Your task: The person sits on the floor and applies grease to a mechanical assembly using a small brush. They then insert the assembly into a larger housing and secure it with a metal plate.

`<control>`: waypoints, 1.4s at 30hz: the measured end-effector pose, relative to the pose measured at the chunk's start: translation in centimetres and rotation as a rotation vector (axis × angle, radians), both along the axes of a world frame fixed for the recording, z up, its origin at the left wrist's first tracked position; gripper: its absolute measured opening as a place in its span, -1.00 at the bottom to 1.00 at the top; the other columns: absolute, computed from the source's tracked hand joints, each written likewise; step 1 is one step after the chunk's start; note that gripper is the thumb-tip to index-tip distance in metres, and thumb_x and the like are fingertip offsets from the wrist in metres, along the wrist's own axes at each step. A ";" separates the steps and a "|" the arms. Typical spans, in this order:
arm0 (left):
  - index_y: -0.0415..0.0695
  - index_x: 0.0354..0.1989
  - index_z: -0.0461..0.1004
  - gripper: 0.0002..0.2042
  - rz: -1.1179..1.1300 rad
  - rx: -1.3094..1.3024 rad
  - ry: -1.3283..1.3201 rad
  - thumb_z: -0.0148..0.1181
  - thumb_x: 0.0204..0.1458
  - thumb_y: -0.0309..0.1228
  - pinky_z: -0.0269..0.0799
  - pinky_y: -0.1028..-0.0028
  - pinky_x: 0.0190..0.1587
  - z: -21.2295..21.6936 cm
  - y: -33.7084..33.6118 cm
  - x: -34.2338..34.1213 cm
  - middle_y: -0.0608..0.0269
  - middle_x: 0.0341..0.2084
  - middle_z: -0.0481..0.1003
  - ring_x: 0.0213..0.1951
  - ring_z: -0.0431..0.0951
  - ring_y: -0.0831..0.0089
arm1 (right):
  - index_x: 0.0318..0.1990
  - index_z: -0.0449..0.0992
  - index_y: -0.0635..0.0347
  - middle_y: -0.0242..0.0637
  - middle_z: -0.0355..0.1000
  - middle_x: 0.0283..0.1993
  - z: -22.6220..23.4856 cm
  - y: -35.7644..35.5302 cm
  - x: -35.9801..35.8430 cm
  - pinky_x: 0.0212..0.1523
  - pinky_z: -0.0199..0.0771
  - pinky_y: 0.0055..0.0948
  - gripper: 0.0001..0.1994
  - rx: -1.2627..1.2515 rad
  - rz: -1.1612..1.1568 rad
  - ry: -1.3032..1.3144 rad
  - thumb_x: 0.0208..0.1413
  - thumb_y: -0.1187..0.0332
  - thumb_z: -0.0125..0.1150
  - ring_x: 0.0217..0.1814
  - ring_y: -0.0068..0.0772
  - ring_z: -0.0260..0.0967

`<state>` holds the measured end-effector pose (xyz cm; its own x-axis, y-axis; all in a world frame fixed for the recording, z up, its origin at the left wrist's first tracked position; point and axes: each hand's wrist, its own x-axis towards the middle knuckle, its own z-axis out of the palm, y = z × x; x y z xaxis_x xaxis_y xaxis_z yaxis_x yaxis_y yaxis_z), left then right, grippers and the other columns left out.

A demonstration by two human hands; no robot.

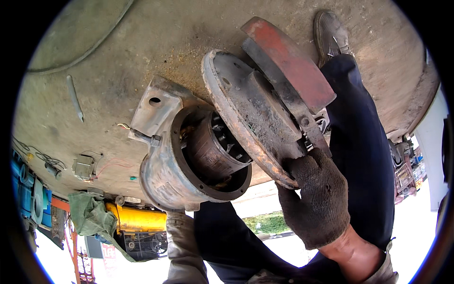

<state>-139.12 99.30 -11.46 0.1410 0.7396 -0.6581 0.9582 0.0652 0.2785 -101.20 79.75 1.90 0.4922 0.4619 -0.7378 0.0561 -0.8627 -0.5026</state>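
Observation:
An electric motor housing [163,175], grey and worn, lies on the ground with its round end uncovered. Inside its mouth sits a rusty rotor [217,154], partly out of the bore. A large dirty round end plate [255,109] stands tilted at the rotor's outer end, apart from the housing rim. Beyond the plate is a curved red-painted metal piece [293,61]. My right hand [317,201], in a dark knit glove, is closed on the plate's lower right edge, some fingers hidden. My left sleeve reaches behind the housing, which hides that hand.
A metal rod [74,98] and a thick cable [80,61] lie on the concrete at left. Nearer are a small wired box [84,167], a green cloth [92,215] and a yellow machine [142,218]. My legs straddle the motor; my shoe [329,35] is beyond the red piece.

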 end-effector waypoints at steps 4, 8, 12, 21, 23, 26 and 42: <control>-0.19 0.09 0.56 -0.66 0.008 -0.041 -0.008 0.21 0.26 -0.24 0.53 0.32 -0.03 1.1 1.0 -0.1 0.08 -0.08 0.63 -0.07 0.63 0.23 | -0.17 0.54 0.28 0.03 0.50 -0.21 1.1 0.7 0.3 -0.16 0.57 0.00 -0.79 0.011 0.105 -0.018 0.02 0.54 0.38 -0.16 0.25 0.51; -0.19 0.08 0.56 -0.67 0.013 -0.048 -0.009 0.21 0.26 -0.25 0.53 0.32 -0.03 3.0 1.5 -0.3 0.08 -0.09 0.63 -0.08 0.64 0.22 | -0.12 0.51 0.28 0.04 0.49 -0.22 2.6 1.9 -0.6 -0.16 0.56 0.03 -0.75 -0.008 0.031 -0.044 0.05 0.50 0.39 -0.14 0.28 0.50; -0.19 0.08 0.56 -0.67 -0.005 -0.052 -0.004 0.21 0.26 -0.25 0.53 0.32 -0.03 5.0 1.8 -0.1 0.08 -0.10 0.64 -0.08 0.64 0.22 | -0.12 0.47 0.19 -0.02 0.48 -0.27 2.2 1.4 -0.9 -0.24 0.58 -0.04 -0.71 0.084 0.094 -0.240 0.05 0.39 0.42 -0.23 0.14 0.54; -0.19 0.06 0.57 -0.68 -0.026 -0.051 0.044 0.21 0.25 -0.26 0.53 0.32 -0.04 5.7 0.4 2.7 0.07 -0.11 0.64 -0.09 0.64 0.21 | -0.23 0.70 0.19 -0.09 0.60 -0.22 2.9 1.2 2.0 -0.14 0.63 -0.07 -0.78 -0.246 0.352 -0.113 0.11 0.24 0.30 -0.18 0.02 0.62; -0.19 0.06 0.57 -0.68 -0.029 -0.087 0.052 0.21 0.25 -0.26 0.53 0.32 -0.05 5.8 0.3 3.7 0.07 -0.11 0.64 -0.10 0.64 0.21 | -0.26 0.70 0.19 -0.09 0.58 -0.24 3.3 0.2 2.7 -0.17 0.62 -0.09 -0.78 -0.250 0.353 -0.124 0.12 0.24 0.28 -0.20 0.00 0.61; -0.19 0.05 0.57 -0.69 -0.031 -0.075 0.085 0.21 0.25 -0.26 0.53 0.32 -0.05 5.9 0.9 3.2 0.07 -0.12 0.64 -0.10 0.65 0.21 | -0.26 0.68 0.12 -0.14 0.54 -0.30 1.9 0.0 2.7 -0.29 0.59 -0.10 -0.76 -0.177 0.326 -0.048 0.06 0.16 0.35 -0.30 -0.07 0.60; -0.19 0.02 0.59 -0.70 -0.042 -0.132 -0.002 0.22 0.24 -0.27 0.54 0.32 -0.07 3.1 0.6 -1.9 0.06 -0.14 0.65 -0.12 0.66 0.20 | -0.40 0.60 0.30 -0.05 0.48 -0.43 -0.3 0.0 -1.9 -0.44 0.56 -0.14 -0.91 0.013 0.267 -0.126 -0.05 0.48 0.39 -0.45 0.05 0.53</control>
